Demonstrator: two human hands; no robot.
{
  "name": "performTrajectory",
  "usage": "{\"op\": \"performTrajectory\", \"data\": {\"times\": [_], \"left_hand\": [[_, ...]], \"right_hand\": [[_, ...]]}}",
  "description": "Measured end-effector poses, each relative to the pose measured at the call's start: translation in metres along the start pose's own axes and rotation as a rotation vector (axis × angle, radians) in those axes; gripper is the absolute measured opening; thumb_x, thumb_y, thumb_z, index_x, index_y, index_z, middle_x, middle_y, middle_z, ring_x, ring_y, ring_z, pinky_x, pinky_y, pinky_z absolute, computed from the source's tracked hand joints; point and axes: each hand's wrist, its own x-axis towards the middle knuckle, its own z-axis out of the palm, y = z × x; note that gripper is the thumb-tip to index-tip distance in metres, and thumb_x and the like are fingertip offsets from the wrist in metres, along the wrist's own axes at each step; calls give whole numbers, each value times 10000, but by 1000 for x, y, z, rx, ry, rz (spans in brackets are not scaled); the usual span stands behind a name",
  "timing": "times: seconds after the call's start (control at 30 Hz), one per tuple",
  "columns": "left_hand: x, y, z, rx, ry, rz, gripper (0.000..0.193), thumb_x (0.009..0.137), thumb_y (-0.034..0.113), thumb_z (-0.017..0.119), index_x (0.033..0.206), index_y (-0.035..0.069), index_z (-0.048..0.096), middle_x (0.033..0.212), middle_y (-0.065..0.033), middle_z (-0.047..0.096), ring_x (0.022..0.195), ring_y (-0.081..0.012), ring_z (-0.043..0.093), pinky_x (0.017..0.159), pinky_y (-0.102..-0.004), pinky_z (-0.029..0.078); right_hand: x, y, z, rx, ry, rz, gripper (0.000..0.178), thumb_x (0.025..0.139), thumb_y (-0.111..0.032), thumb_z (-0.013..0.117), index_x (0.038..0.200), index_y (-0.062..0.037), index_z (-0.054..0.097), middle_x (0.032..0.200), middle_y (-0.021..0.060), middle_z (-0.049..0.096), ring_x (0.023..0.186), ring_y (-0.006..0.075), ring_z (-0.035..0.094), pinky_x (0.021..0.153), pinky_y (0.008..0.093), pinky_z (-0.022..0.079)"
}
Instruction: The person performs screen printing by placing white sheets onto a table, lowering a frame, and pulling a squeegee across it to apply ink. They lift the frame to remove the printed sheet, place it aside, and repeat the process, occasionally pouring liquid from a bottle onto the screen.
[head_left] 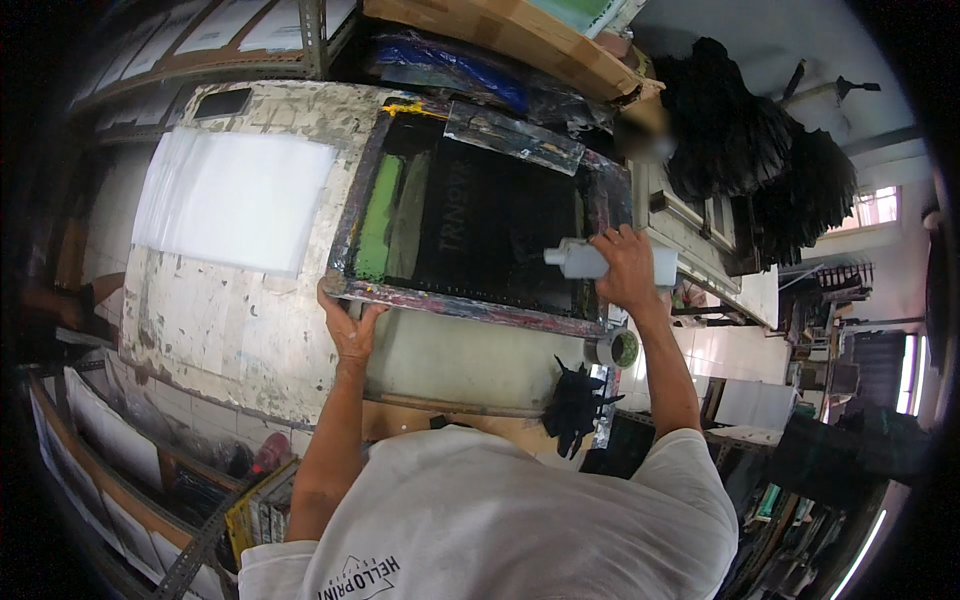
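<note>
A screen printing frame (470, 303) with a dark mesh lies on the worktable, its wooden rim stained with ink. Faint lettering shows on the mesh, and a green strip runs along its left side. My left hand (350, 328) grips the near left corner of the frame, thumb and fingers on either side of the rim. In my right hand (630, 270) is a white squeeze bottle (583, 260), held on its side over the right part of the mesh with the nozzle toward the left. Whether liquid leaves the nozzle I cannot tell.
White sheets (235, 200) lie stacked on the left of the paint-flecked table (240, 340), with a phone (222, 103) behind them. A black rag (578, 405) and a cup (622, 348) are by the near right edge. Cardboard (520, 45) stands behind the frame.
</note>
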Motion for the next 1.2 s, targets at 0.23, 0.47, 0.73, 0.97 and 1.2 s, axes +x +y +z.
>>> {"op": "performTrajectory", "data": {"times": [0.23, 0.47, 0.73, 0.97, 1.2], "left_hand": [[0, 2, -1, 2, -17, 21, 1161, 665, 301, 929, 1491, -41, 189, 1378, -225, 486, 1234, -320, 513, 1093, -383, 393], [1, 2, 0, 17, -24, 57, 1129, 680, 289, 914, 1488, -40, 197, 1354, -233, 506, 1218, -328, 526, 1079, -390, 402], [0, 1, 0, 58, 5, 26, 1119, 678, 232, 900, 1492, -38, 182, 1353, -241, 506, 1214, -338, 528, 1082, -395, 401], [0, 8, 3, -6, -7, 66, 1061, 693, 128, 864, 1489, -38, 183, 1358, -209, 479, 1219, -307, 502, 1092, -371, 377], [-3, 8, 3, 7, 11, 68, 978, 708, 107, 827, 1467, -46, 230, 1342, -202, 472, 1217, -292, 472, 1094, -379, 352]], "right_hand": [[53, 34, 33, -115, 156, 152, 484, 528, -87, 693, 1012, -84, 684, 915, 93, 632, 895, 307, 552, 756, 433, 380], [58, 48, 34, -156, 114, 111, 466, 535, -121, 715, 999, -88, 684, 923, 96, 642, 936, 303, 570, 781, 428, 394], [9, -3, -7, 3, -103, -44, 481, 507, -114, 727, 985, -93, 683, 918, 86, 638, 917, 291, 574, 774, 412, 390], [-1, -10, 5, 16, -1, -9, 454, 486, -83, 671, 940, -69, 657, 876, 95, 597, 890, 310, 547, 745, 422, 372], [6, 1, 7, 19, -29, 66, 549, 507, -78, 709, 1056, -66, 684, 996, 109, 657, 957, 304, 570, 800, 419, 381]]}}
